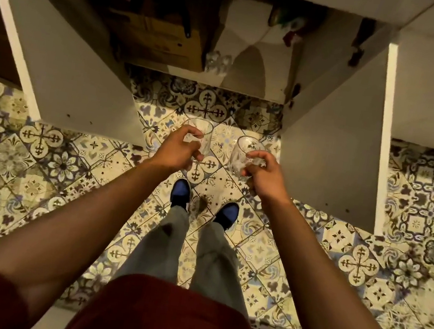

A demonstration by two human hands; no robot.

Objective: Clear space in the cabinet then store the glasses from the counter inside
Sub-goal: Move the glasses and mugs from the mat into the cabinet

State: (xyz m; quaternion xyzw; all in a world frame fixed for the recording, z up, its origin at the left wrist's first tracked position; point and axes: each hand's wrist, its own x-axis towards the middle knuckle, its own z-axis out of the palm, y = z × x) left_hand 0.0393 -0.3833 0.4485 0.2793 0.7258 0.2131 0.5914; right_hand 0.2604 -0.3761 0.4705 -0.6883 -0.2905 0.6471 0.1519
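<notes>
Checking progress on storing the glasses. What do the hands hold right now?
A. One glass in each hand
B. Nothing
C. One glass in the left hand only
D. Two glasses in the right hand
A: the left hand grips one glass and the right hand grips another glass, both in front of the open cabinet.

A person stands on a patterned tile floor (41,166) facing a low cabinet (251,79) whose two white doors, the left door (76,81) and the right door (333,153), swing wide open. The left hand (177,148) grips a clear drinking glass (200,133) around its side, and the right hand (262,172) grips a second clear glass (242,154) the same way; the two glasses sit near each other, apart, above the floor in front of the cabinet opening. Inside the cabinet, a cardboard box (159,34) fills the left part, with more clear glasses (217,61) just beside its right edge. Blue-toed shoes (181,191) and grey trousers (167,241) show below the hands.
</notes>
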